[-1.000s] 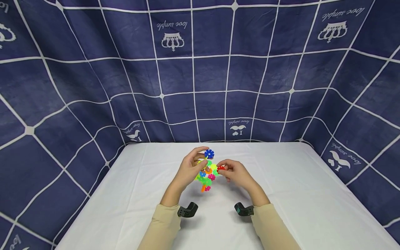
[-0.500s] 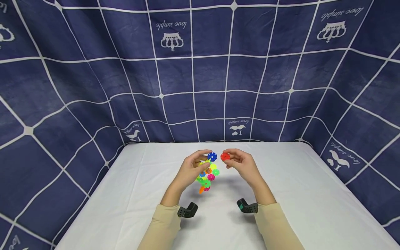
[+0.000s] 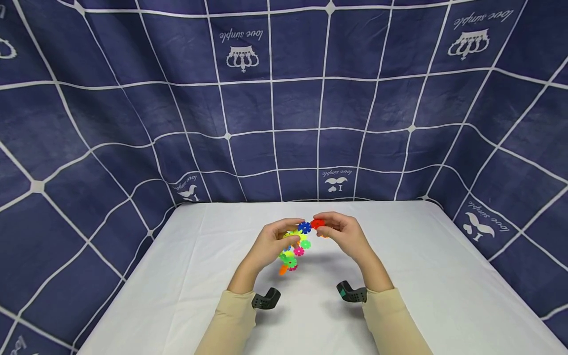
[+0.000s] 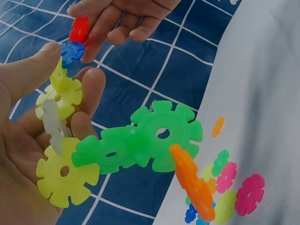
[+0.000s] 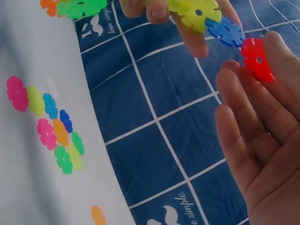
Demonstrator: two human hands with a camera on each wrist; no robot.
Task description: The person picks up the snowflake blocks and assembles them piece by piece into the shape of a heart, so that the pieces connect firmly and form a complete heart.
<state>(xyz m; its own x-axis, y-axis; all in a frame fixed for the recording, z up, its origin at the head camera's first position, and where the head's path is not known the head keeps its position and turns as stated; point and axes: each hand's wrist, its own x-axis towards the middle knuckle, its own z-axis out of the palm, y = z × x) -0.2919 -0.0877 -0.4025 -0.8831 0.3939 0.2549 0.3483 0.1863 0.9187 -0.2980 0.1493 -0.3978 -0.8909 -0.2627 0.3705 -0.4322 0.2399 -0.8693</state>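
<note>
Right wrist view: red notched disc (image 5: 254, 54) touching blue notched disc (image 5: 222, 33), above bench (image 3: 443, 296).
Left grip (image 3: 268, 242): grasping disc chain (image 4: 105, 145).
Right grip (image 3: 345, 232): pinching red notched disc.
Slot risk: misalignment could buckle the disc chain.

Red notched plastic disc (image 5: 253, 51) is tilted, edge right up against the blue notched plastic disc (image 5: 226, 33) ending a crooked, mostly yellow-and-green plastic disc chain (image 4: 98, 147), all midair.

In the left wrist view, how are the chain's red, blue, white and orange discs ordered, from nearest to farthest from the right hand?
1. Red disc: pinched by right hand.
2. Blue disc: beside red.
3. White disc: mid-chain.
4. Orange disc: chain's lower end.
</note>
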